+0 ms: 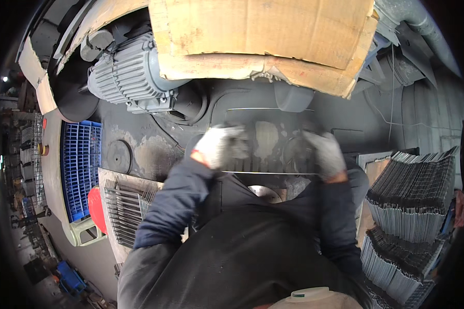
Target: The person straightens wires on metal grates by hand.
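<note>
Head view: your gloved hands at either side of a thin wire rack.

What looks like the rack (271, 173), mostly lost to blur, lies between your left hand (221, 146) and right hand (326, 153), in front of the machine (157, 153); I can't tell whether either grip is clenched on it or released. It should be light and fairly stiff, not fragile, though thin wires might bend; the left and right outer edges seem the best hold. Similar racks stand stacked (410, 190) on your right.
</note>
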{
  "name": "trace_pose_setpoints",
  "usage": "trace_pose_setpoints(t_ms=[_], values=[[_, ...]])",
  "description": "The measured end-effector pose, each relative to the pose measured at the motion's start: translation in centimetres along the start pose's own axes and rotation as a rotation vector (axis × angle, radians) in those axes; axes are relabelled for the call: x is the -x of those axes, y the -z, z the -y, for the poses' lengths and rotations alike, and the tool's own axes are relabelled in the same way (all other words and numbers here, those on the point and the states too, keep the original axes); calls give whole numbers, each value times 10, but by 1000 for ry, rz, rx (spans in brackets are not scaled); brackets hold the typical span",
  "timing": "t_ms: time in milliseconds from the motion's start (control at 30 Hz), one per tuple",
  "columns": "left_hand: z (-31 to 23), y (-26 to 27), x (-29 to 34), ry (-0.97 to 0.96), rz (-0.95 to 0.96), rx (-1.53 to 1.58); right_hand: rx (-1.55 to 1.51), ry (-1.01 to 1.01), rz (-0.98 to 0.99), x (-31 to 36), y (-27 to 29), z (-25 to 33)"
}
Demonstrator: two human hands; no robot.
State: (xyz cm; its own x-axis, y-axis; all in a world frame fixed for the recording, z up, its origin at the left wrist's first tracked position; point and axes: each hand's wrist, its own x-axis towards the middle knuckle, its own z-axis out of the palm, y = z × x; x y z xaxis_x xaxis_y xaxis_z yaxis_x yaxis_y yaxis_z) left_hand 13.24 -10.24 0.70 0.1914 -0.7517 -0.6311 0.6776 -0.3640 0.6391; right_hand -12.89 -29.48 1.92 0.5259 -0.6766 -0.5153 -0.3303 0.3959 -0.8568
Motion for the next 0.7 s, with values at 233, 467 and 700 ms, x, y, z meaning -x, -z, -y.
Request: trace_pose_setpoints(t_ms=[233, 467, 700], values=[[-6, -20, -13, 11, 98, 57, 115, 144, -37, 8, 20, -8], [24, -65, -43, -159, 138, -27, -182, 105, -60, 31, 67, 11], [-6, 52, 74, -277, -270, -7, -65, 88, 217, 4, -89, -13]])
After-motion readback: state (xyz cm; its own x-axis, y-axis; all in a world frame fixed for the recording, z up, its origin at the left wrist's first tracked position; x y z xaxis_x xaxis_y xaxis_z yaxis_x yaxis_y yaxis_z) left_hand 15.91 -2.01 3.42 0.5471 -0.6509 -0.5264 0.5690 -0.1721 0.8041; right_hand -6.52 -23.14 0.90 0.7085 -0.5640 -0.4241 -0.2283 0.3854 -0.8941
